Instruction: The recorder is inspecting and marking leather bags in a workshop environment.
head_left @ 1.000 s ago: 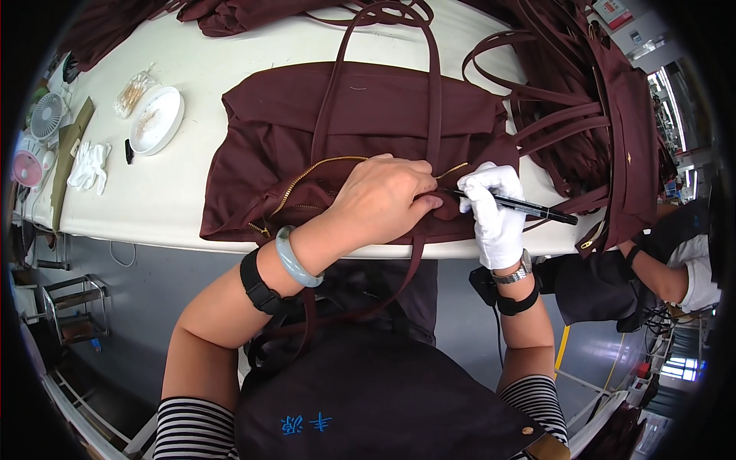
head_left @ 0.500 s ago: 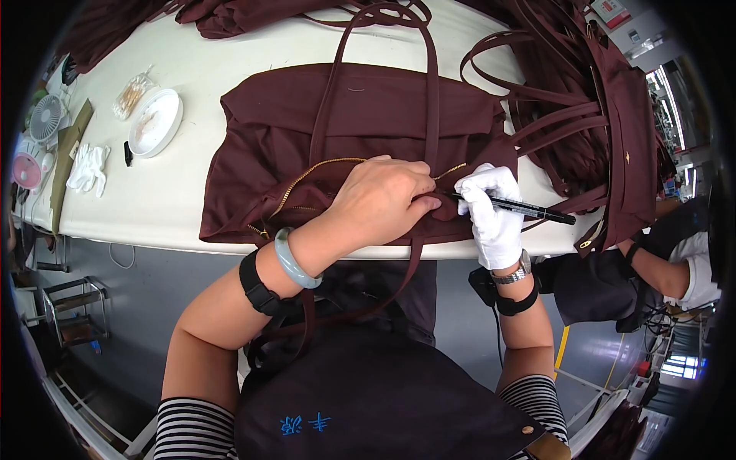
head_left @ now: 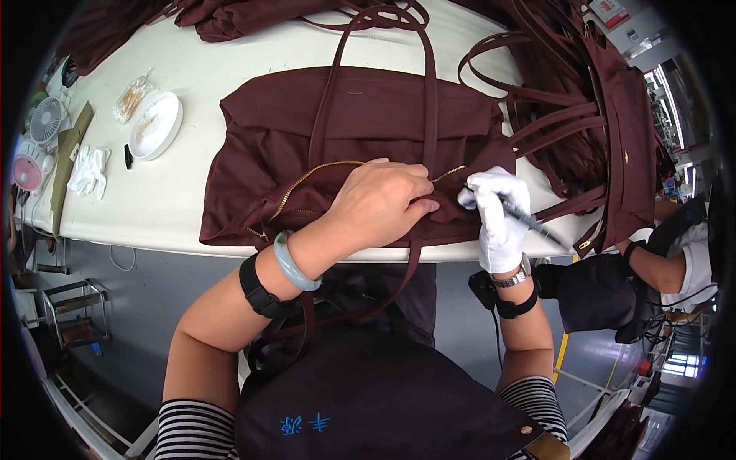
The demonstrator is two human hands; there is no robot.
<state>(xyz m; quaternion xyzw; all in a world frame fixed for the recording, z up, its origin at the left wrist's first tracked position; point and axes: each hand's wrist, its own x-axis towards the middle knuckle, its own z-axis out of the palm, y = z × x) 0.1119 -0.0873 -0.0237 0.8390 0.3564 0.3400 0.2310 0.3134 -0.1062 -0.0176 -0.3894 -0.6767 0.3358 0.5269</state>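
A dark maroon fabric handbag [head_left: 368,107] lies on the white table in front of me, its long handles stretched away from me. Its gold zipper [head_left: 285,195] is undone along the near side. My bare left hand [head_left: 383,195] is closed on the bag's near edge by the zipper, thumb and fingers pinching the fabric. In a white glove, my right hand [head_left: 500,215] grips a slim black pen [head_left: 543,230] just right of the left hand. The pen's tip end is mostly hidden by the gloved fingers, and its back end points down to the right.
More maroon bags [head_left: 625,153] are heaped at the right, others [head_left: 249,19] along the far edge. On the left are a white dish [head_left: 157,126], a pack of cotton swabs [head_left: 134,96], a black cap [head_left: 128,156], a spare glove [head_left: 90,170] and small fans [head_left: 47,119]. Another person's arm [head_left: 658,270] shows at right.
My right hand has shifted slightly right, away from the left hand, and the pen has swung to a steeper slant. The left hand still pinches the bag in the same place.
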